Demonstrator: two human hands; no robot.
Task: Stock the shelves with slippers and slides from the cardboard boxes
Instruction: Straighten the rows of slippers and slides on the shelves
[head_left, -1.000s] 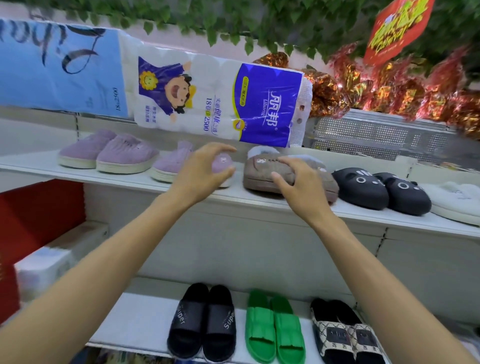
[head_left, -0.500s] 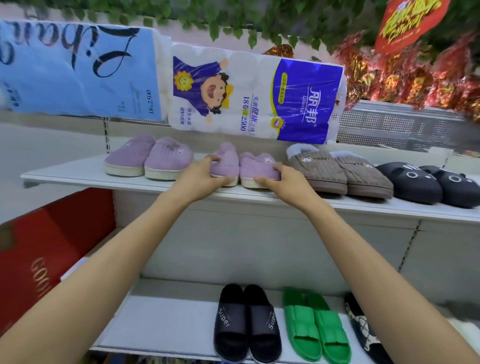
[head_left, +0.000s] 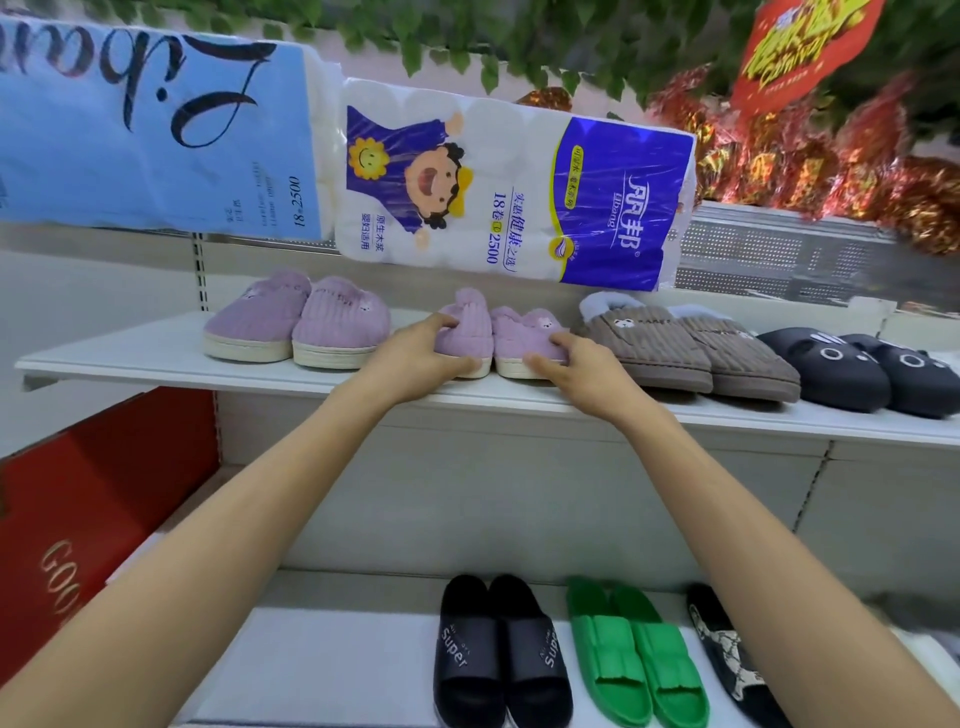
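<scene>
Landmark: small purple slipper pair (head_left: 493, 338) at the middle of the upper shelf (head_left: 156, 358). The left hand (head_left: 423, 358) grips the left slipper, thumb on top. The right hand (head_left: 576, 366) grips the right slipper's toe, fingers curled. Directly above the pair hangs a tissue pack (head_left: 519, 187) printed "18", "2500" and "Libang". Left of the pair: larger purple slippers (head_left: 298, 325). Right: brown slippers (head_left: 685, 348) marked "KARET", then black slippers (head_left: 857, 369). Below the pair: black slides (head_left: 498, 649) reading "Super", beside green slides (head_left: 634, 654).
</scene>
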